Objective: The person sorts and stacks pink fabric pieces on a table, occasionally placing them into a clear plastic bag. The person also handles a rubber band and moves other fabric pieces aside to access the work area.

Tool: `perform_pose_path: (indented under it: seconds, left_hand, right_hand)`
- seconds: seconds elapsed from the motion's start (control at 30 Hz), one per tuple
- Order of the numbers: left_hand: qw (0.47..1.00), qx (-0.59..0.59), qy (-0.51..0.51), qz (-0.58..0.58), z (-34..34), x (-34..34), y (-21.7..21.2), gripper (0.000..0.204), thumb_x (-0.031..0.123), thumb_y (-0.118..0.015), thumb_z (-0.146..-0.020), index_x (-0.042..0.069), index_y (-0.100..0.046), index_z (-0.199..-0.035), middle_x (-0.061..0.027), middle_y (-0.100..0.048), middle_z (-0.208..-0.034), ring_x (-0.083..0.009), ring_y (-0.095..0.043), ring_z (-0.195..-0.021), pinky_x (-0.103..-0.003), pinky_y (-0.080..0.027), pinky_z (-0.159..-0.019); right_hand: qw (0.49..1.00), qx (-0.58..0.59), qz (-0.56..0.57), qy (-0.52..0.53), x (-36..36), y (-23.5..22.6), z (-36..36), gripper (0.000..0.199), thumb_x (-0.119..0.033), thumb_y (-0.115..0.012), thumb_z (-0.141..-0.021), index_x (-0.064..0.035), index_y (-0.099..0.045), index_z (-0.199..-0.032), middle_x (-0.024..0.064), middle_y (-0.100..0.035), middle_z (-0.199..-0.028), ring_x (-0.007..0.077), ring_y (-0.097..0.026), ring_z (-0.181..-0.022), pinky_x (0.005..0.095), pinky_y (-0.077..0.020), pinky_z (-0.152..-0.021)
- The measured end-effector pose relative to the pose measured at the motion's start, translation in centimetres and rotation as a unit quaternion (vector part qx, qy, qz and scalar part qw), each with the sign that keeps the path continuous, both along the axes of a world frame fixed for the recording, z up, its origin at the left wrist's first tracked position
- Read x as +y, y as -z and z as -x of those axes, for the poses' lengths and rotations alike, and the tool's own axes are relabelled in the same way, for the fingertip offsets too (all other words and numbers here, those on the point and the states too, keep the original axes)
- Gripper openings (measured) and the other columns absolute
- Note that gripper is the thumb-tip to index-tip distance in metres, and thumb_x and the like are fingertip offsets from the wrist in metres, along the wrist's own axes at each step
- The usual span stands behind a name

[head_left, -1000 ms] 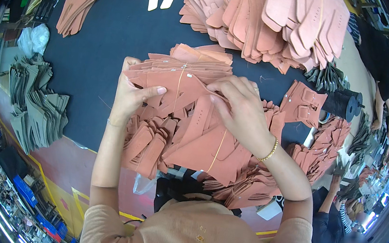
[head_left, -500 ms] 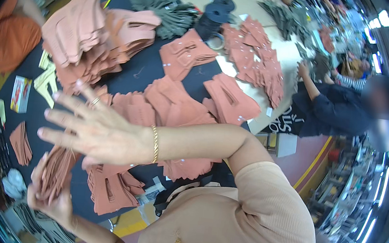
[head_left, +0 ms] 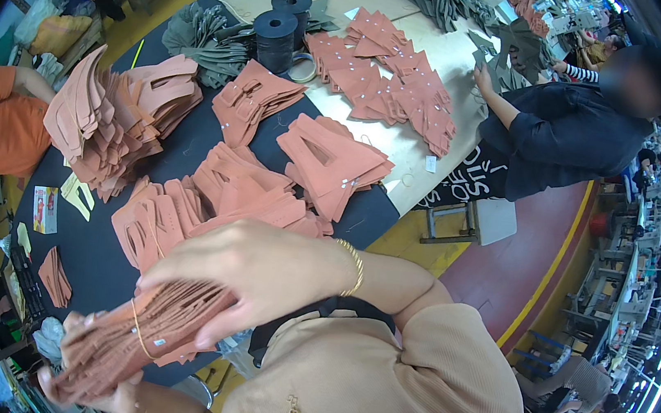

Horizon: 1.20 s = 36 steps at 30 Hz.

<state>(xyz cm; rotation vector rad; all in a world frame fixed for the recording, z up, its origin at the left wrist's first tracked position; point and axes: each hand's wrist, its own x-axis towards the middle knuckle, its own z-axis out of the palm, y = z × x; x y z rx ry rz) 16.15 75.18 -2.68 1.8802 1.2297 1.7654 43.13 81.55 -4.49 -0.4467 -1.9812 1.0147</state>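
Note:
A thick bundle of terracotta cut pieces point(head_left: 135, 333), tied with a thin rubber band, hangs low at the left, off the edge of the dark table point(head_left: 105, 261). My right hand point(head_left: 250, 272), with a gold bangle on its wrist, grips the bundle's upper end from above. My left hand point(head_left: 103, 395) supports the bundle's lower end from underneath; only some fingers show. More terracotta stacks point(head_left: 246, 188) lie on the table just beyond my right hand.
A tall heap of pink-tan pieces point(head_left: 114, 118) sits at the table's far left. Two black tape rolls point(head_left: 276, 31) and grey-green pieces point(head_left: 202, 38) lie farther back. A person in dark clothes point(head_left: 567, 128) works at the beige table point(head_left: 428, 53). Another in orange point(head_left: 2, 129) stands left.
My head has turned right, swinging the view. My right hand, spread open in the air half a second ago, has come down onto the tied bundle, which is now lifted off the table.

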Motion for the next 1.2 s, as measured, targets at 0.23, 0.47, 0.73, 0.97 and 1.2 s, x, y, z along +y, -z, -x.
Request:
perform_pose_path:
  seconds: [0.23,0.47,0.73,0.97,1.2]
  left_hand:
    - [0.902,-0.336,0.027,0.268,-10.8,2.1,3.1,0.087,0.018,-0.076,-0.073,0.005,-0.028,-0.144,-0.0151,-0.043,-0.134,-0.0306,-0.045,-0.125,-0.044,-0.034,-0.111]
    - [0.866,-0.331,0.068,0.369,-19.4,2.2,6.3,0.085,0.003,-0.071,-0.082,0.006,-0.018,-0.149,-0.015,-0.037,-0.142,-0.0252,-0.039,-0.131,-0.039,-0.025,-0.114]
    - [0.857,-0.272,0.127,0.419,-24.5,1.7,7.6,0.092,0.003,-0.067,-0.084,0.012,-0.007,-0.153,-0.0141,-0.026,-0.149,-0.0248,-0.028,-0.138,-0.04,-0.022,-0.115]
    - [0.788,-0.383,0.184,0.445,-23.4,6.1,7.8,0.077,0.042,-0.052,-0.093,0.018,-0.013,-0.154,-0.0093,-0.019,-0.157,-0.0261,-0.026,-0.142,-0.048,-0.027,-0.114]
    - [0.777,-0.343,0.127,0.512,-23.6,6.8,10.0,0.067,0.039,-0.048,-0.099,0.017,-0.013,-0.152,-0.0149,-0.051,-0.133,-0.0255,-0.053,-0.118,-0.043,-0.041,-0.099]
  right_hand:
    - [0.849,0.221,0.462,-0.129,-3.4,5.5,-6.5,0.124,-0.066,-0.079,-0.064,0.0045,-0.021,-0.148,0.0136,-0.032,-0.15,0.0201,-0.03,-0.139,0.0337,-0.0275,-0.113]
    - [0.824,0.238,0.513,0.026,-5.1,9.4,-12.6,0.093,-0.031,-0.08,-0.08,0.0008,-0.024,-0.148,0.0114,-0.038,-0.145,0.019,-0.036,-0.134,0.0342,-0.0291,-0.112]
    - [0.786,0.238,0.561,0.109,-4.2,11.6,-18.5,0.082,-0.021,-0.079,-0.08,-0.0017,-0.032,-0.145,0.0085,-0.048,-0.137,0.018,-0.044,-0.128,0.0336,-0.0351,-0.109]
    - [0.754,0.257,0.599,0.077,-1.8,13.4,-22.2,0.084,-0.016,-0.079,-0.079,-0.0012,-0.03,-0.146,0.0089,-0.048,-0.137,0.0179,-0.045,-0.128,0.0339,-0.0367,-0.108]
    - [0.786,0.224,0.57,0.08,1.3,14.7,-26.0,0.089,-0.01,-0.084,-0.07,0.0025,-0.034,-0.142,0.0082,-0.05,-0.135,0.0157,-0.048,-0.124,0.0331,-0.0377,-0.107]
